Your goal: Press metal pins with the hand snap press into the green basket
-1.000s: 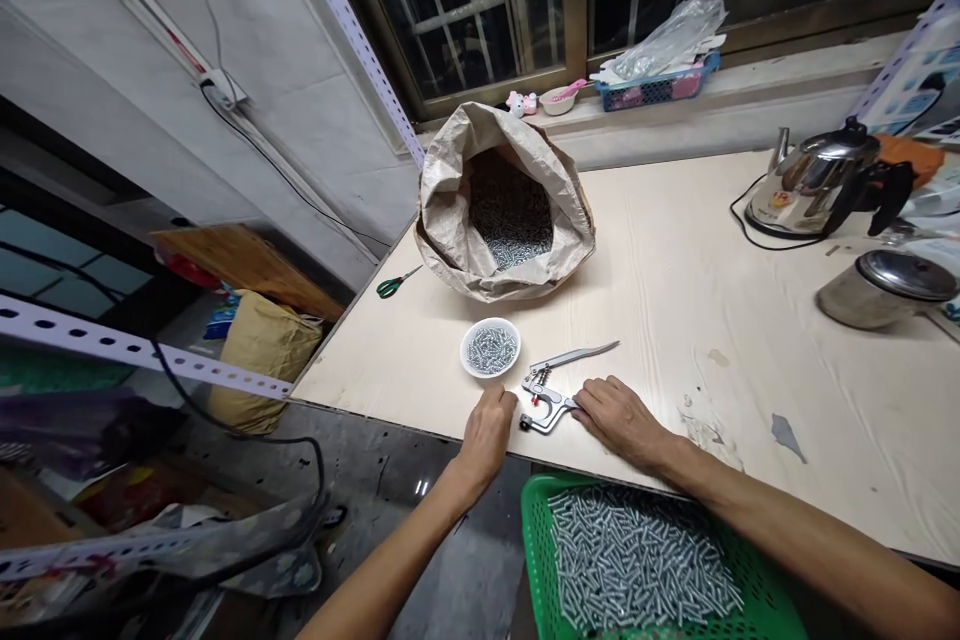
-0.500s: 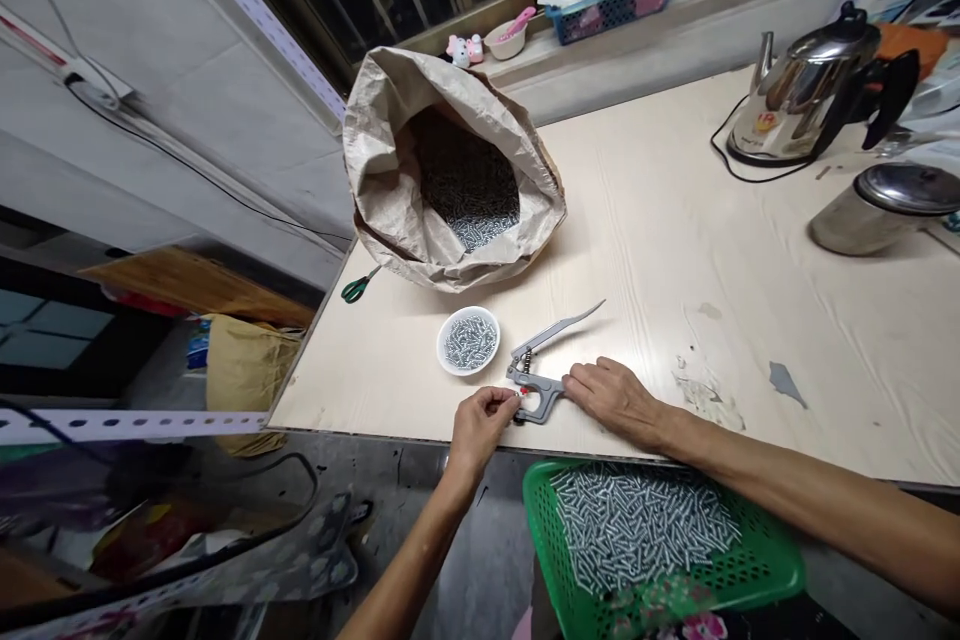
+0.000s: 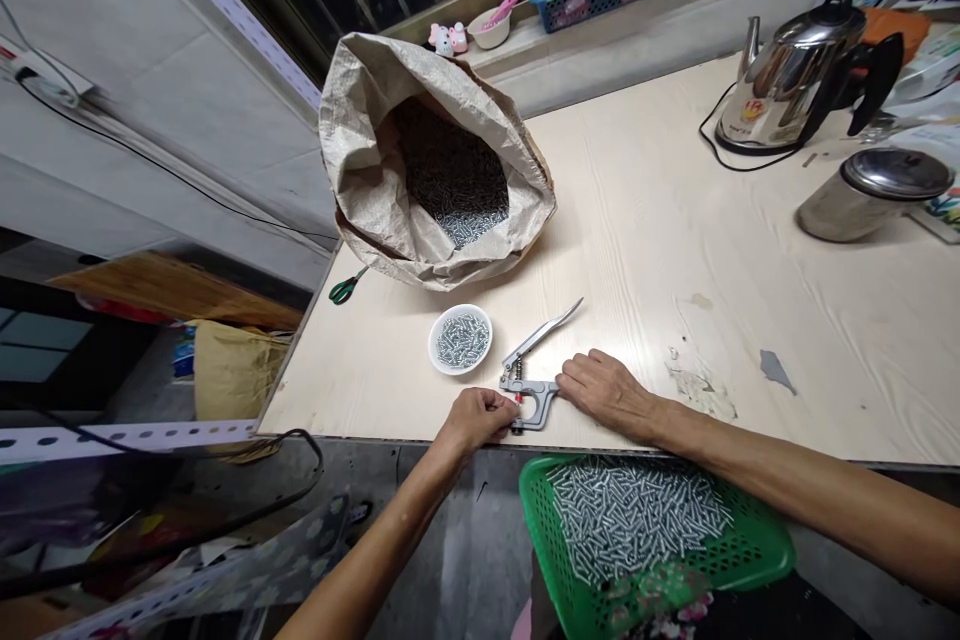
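Found pliers (image 3: 534,393) flat on table (image 3: 675,250), close to front edge, upper handle sprung up toward sack (image 3: 360,150). Noted left hand (image 3: 474,417) at tool's head, fingertips pinched narrow; could not tell what, if anything, sat between them. Noted right hand (image 3: 606,390) laid over lower handle, fingers loose and flat, not wrapped. Judged this as pinning tool down to steady head for left-hand work. Placed pliers directly between both hands, touching each. Logged bowl (image 3: 460,340) of small metal pieces just beyond left hand, in easy reach; green basket (image 3: 757,560) of similar pieces below table edge, under right forearm. Scissors (image 3: 346,288) and kettle (image 3: 787,90) well apart.
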Tool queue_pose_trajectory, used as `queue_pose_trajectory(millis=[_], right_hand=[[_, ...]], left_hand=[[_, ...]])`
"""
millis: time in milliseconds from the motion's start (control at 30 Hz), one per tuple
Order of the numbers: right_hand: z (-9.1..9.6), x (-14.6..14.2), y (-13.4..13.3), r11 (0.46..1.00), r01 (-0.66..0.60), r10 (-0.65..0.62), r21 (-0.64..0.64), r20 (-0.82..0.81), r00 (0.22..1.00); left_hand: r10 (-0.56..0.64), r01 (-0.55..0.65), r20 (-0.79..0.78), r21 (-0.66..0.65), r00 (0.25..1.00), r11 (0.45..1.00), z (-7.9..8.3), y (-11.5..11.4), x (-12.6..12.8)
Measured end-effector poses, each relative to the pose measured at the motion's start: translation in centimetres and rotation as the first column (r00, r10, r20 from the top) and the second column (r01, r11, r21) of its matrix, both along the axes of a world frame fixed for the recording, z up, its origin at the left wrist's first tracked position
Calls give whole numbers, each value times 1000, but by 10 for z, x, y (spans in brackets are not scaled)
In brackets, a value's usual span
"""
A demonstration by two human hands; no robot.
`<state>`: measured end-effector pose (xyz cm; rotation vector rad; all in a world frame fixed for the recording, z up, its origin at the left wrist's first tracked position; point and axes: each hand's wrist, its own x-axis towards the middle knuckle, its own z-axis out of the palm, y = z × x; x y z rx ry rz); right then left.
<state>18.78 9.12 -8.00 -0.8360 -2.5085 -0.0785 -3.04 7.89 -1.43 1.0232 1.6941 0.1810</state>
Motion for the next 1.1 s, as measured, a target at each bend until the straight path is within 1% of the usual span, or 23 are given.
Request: queue_pose_trajectory(millis=[67, 167, 267, 333, 400, 467, 533, 600, 700, 800, 967, 1033, 1067, 1100], right_hand=[[0, -1, 0, 1000, -6, 6, -29, 5, 1000], [3, -1, -3, 995, 11, -8, -99, 28, 1000], [10, 2, -5, 977, 30, -18, -211, 60, 998], [17, 7, -2, 955, 31, -18, -296, 47, 999], [22, 15, 5, 935, 47, -40, -352, 27, 999], [25, 22, 16, 923, 70, -54, -378, 53, 997], [27, 27, 28, 911, 70, -22, -407, 122, 992], [30, 28, 37, 894, 49, 37, -445, 182, 983], [37, 26, 44, 887, 28, 81, -460, 214, 974], [43, 22, 43, 896, 28, 75, -443, 215, 974], [41, 21, 37, 908, 40, 42, -418, 185, 982], [39, 22, 34, 909, 26, 43, -416, 155, 987], [38, 22, 33, 908, 20, 43, -418, 141, 989], [37, 22, 32, 907, 16, 43, -421, 130, 991]], left_hand=[[22, -22, 13, -47, 1000, 999, 1, 1, 2], [33, -34, -10, -83, 999, 996, 0, 1, 4], [27, -30, -29, -90, 999, 996, -1, 1, 5], [18, -20, -29, -81, 999, 996, -1, 1, 6], [17, -19, -30, -73, 999, 997, -1, 0, 6], [20, -23, -32, -67, 999, 998, 0, -1, 6], [29, -30, -33, -58, 999, 998, 0, -2, 7], [38, -40, -37, -44, 999, 998, -1, -3, 7], [37, -38, -46, -18, 998, 999, -2, -6, 7], [20, -20, -48, 2, 999, 1000, -5, -8, 6], [-23, 23, -80, 6, 997, 1000, -7, -7, 5], [-78, 80, -121, 13, 990, 997, -5, -9, 5], [-117, 126, -170, 43, 978, 991, -4, -12, 5], [-157, 185, -243, 99, 957, 978, -2, -15, 5]])
